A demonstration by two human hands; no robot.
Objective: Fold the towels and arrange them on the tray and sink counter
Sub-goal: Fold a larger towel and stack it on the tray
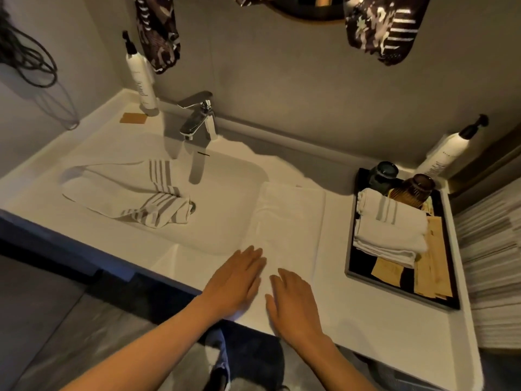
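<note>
2 bare forearms enter from the bottom edge, with no sleeves, watch, bracelet or rings showing on them. the left hand [235, 280] and right hand [293, 301] are ungloved, nails short and unpainted as far as the blur allows. below, between the arms, a dark shoe [218, 362] with a pale toe.
</note>
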